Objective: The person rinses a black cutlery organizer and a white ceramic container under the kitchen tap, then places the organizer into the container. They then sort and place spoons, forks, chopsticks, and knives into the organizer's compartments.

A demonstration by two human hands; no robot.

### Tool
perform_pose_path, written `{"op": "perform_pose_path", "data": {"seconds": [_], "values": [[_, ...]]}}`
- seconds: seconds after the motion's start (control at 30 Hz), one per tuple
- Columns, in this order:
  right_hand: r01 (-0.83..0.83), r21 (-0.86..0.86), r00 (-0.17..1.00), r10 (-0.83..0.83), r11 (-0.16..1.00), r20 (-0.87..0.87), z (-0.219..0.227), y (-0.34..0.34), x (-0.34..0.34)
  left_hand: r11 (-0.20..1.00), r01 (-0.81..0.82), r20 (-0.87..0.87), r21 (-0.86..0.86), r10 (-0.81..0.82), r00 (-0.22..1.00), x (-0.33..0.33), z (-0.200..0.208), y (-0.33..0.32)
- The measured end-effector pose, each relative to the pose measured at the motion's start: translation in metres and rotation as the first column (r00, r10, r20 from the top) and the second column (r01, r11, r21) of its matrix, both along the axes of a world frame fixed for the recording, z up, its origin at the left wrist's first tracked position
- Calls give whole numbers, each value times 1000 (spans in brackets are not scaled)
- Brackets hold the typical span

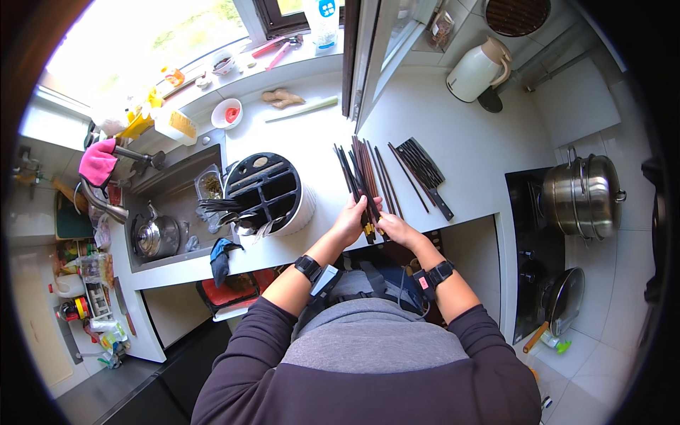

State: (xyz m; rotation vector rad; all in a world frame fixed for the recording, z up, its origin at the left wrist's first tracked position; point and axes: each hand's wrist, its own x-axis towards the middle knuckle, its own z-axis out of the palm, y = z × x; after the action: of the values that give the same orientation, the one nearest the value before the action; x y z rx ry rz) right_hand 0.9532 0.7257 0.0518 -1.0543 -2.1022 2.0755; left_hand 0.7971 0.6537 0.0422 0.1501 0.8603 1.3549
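Note:
My left hand (pixel 349 221) is closed round a bundle of black chopsticks (pixel 352 173) near the counter's front edge. Beside it, my right hand (pixel 398 229) has its fingers closed at the lower, gold-tipped ends of the bundle. Brown chopsticks (pixel 365 161) lie just behind my hands, with loose dark chopsticks (pixel 387 185) to their right. Farther right rests a black cleaver (pixel 423 166) with a patterned blade. On the left stands a round white utensil holder (pixel 306 209) with a black divided top; dark-handled cutlery and spoons stick out at its front left.
A sink (pixel 173 177) with a lidded pot (pixel 157 235) is at the left. Behind are a small bowl (pixel 227 113), ginger (pixel 282 98) and a pale green stalk (pixel 304 109). A cream jug (pixel 479 69) stands back right; a steel steamer (pixel 582 197) sits on the black stove (pixel 528 212).

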Motion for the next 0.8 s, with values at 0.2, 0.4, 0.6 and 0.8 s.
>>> {"op": "perform_pose_path", "data": {"seconds": [0.2, 0.4, 0.6, 0.8], "values": [[-438, 91, 892, 420, 894, 166, 19, 7, -26, 997, -79, -234, 21, 82, 969, -6, -11, -22], [75, -88, 952, -97, 993, -291, 51, 18, -64, 988, 111, -899, 107, 49, 436, -22, -18, -52], [11, 568, 947, 175, 823, -271, 82, -9, -109, 940, 1, -920, 341, 333, 204, -29, -32, -55], [-160, 699, 928, 348, 697, -135, 88, -23, -116, 926, -26, -886, 376, 368, 281, -35, -54, -64]]}}
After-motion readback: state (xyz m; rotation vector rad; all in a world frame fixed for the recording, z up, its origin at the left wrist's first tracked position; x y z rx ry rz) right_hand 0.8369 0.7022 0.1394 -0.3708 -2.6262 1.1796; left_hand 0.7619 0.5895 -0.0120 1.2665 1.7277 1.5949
